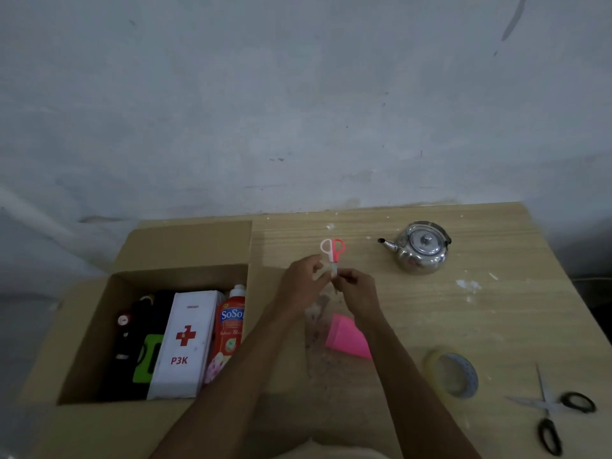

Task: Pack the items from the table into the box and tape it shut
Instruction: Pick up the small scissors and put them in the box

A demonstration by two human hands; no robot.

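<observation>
In the cardboard box, to the left of the left hand, a white rectangular case bears a red cross and the red letters "P3K"; a small grey word above the cross is too faint to read. Beside the case, nearest the left forearm, stands a red plastic bottle with a white cap and a label beginning "SoSo", with flowers printed lower down. Farther left in the box lie dark items and a bright green piece, hard to identify.

Both hands meet above the pale wood-grain table, arms stretched forward. Between them they hold small scissors, with one white loop and one red loop pointing away from the person. The right hand curls its fingers round the blade end, while the left pinches the blades from the other side.

Beyond and to the right of the right hand sits a shiny, round metal kettle, spout facing left. A pink plastic cup lies on its side under the right forearm. Near the right elbow rests a roll of clear tape, and farther right lie black-handled scissors, blades spread.
</observation>
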